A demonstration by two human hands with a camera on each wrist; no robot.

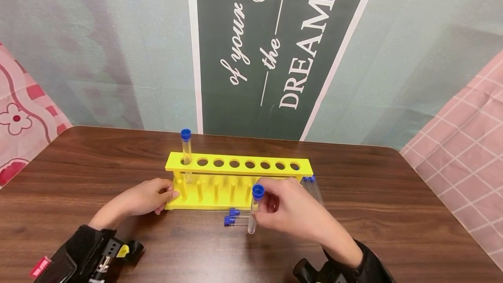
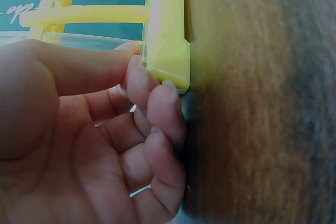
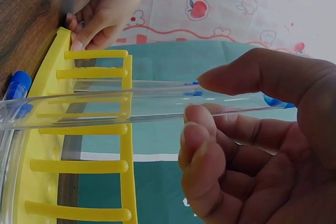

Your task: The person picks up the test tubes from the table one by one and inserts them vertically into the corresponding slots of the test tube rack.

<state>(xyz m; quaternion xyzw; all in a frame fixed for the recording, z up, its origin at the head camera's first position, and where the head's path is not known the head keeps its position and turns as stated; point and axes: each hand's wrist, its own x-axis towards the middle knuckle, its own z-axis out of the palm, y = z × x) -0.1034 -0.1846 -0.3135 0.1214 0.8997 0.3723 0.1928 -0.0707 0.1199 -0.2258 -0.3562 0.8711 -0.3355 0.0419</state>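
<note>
A yellow rack (image 1: 239, 165) with a row of holes stands on the table; one blue-capped tube (image 1: 186, 147) is upright in its leftmost hole. My left hand (image 1: 147, 196) pinches the left end of the rack's base, thumb and fingers on the base corner (image 2: 168, 74) in the left wrist view. My right hand (image 1: 292, 206) holds a clear tube (image 1: 253, 217) with a blue cap, upright in front of the rack. In the right wrist view, thumb and fingers of the right hand (image 3: 257, 135) pinch this tube (image 3: 157, 106) near its capped end.
Two blue-capped tubes (image 1: 232, 221) lie on the table before the rack, partly behind the right hand. More capped tubes (image 1: 314, 187) lie at the rack's right end. Behind the wooden table (image 1: 118, 156) hangs a printed cloth (image 1: 251, 121).
</note>
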